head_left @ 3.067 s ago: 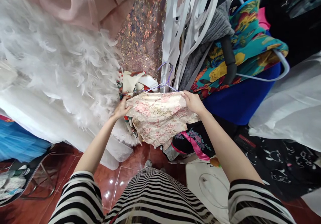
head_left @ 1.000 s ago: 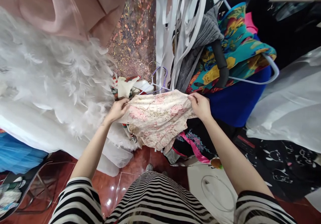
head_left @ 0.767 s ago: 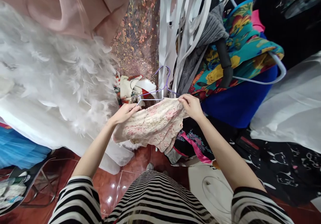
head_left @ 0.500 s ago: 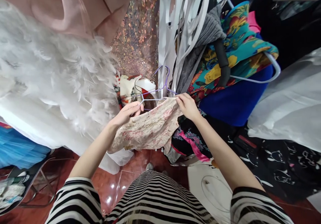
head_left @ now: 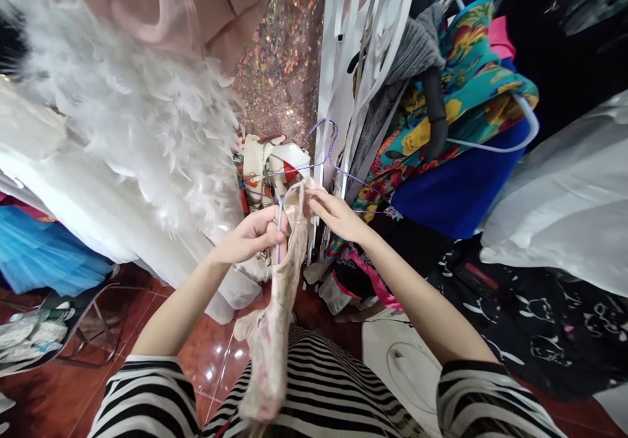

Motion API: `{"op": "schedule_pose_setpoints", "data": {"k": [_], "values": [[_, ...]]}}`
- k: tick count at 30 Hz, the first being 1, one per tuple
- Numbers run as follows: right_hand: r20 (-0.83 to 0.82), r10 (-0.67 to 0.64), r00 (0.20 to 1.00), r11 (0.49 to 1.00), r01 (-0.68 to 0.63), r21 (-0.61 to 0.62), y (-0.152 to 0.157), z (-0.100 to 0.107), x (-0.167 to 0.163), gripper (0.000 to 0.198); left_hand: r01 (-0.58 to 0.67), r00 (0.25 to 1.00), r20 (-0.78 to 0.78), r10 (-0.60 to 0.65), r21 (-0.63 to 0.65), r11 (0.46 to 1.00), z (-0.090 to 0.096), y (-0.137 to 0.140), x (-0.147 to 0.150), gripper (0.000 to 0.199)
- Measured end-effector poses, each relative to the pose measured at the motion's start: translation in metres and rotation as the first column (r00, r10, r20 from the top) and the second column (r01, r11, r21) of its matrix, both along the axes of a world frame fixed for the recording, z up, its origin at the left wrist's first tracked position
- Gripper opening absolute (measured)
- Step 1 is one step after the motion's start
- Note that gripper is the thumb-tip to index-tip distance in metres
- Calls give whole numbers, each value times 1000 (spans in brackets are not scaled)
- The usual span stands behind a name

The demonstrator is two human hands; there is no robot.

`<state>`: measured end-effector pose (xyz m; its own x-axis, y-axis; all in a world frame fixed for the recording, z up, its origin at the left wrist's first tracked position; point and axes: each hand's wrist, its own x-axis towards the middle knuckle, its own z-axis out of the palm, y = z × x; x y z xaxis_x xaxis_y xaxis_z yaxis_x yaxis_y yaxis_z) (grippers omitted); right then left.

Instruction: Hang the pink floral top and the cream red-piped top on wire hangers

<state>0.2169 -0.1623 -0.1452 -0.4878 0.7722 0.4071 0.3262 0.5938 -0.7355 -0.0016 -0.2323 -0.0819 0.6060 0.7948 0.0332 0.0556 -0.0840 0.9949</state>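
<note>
A cream garment with a faded pink floral print point(head_left: 272, 333) hangs edge-on in front of my striped clothing. My left hand point(head_left: 255, 234) is closed around a thin pale hanger point(head_left: 280, 210) at the garment's upper left edge; how far the hanger sits inside the cloth is hidden. At the top of the garment, the fingers of my right hand point(head_left: 338, 214) pinch the cloth. Just beyond both hands hangs a purple wire hanger point(head_left: 330, 155), in front of a cream and red patterned cloth point(head_left: 258, 153).
White feathered clothing point(head_left: 161, 124) fills the left side, above a blue tulle skirt point(head_left: 49, 248). A white metal rack point(head_left: 360, 78) stands ahead. Floral teal clothing point(head_left: 461, 91) hangs to the right. Below lie red floor tiles point(head_left: 206, 359) and a white round-topped object point(head_left: 397, 366).
The garment has turned from facing me broadside to edge-on, its lower end swinging toward me. My right hand has moved left, closer to my left hand, and the pale hanger has turned upright.
</note>
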Motion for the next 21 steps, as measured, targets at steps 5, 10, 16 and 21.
{"op": "schedule_pose_setpoints", "data": {"k": [5,10,16,21], "values": [[-177,288,941,925,-321,-204,-24,27,-12,75,-72,997,-27,77,147,986,-4,-13,39,43],[-233,378,896,826,-440,-352,-28,29,16,80,-250,967,-6,256,200,947,-15,6,66,38],[-63,321,945,940,-326,-103,-23,24,43,48,-286,946,-63,318,297,911,-23,34,75,23],[-52,110,993,993,-112,-43,-18,19,53,35,-259,913,-158,377,490,832,-22,44,67,18]]}}
